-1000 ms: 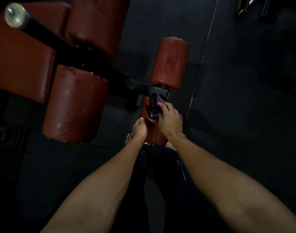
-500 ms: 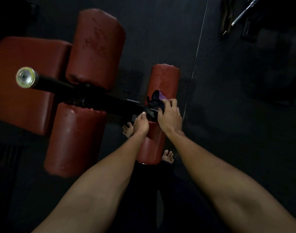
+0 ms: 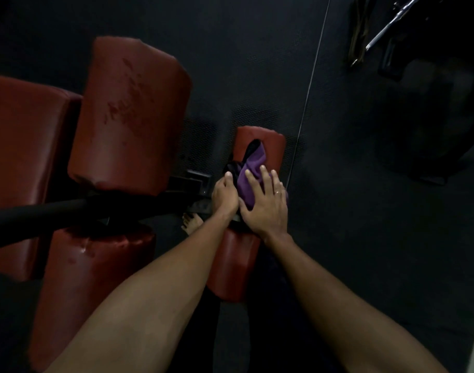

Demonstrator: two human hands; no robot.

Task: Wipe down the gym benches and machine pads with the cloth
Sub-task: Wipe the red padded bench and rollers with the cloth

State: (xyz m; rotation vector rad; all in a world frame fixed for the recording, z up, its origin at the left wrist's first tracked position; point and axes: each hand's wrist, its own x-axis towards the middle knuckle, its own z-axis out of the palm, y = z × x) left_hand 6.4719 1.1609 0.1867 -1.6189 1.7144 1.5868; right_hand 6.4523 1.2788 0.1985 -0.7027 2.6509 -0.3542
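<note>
The right hand point(image 3: 265, 208) presses the cloth point(image 3: 250, 170) on the pad point(image 3: 273, 146), fingers spread. The left hand point(image 3: 225, 195) sits just beside it; I cannot tell how its fingers lie.

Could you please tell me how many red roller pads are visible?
4: large upper-left pad, large lower-left pad, small far pad under the cloth, small near pad at centre. Others may be hidden.

A gym: red roller pads point(image 3: 130, 114), black rubber floor point(image 3: 365, 211), barbell point(image 3: 392, 22)
</note>
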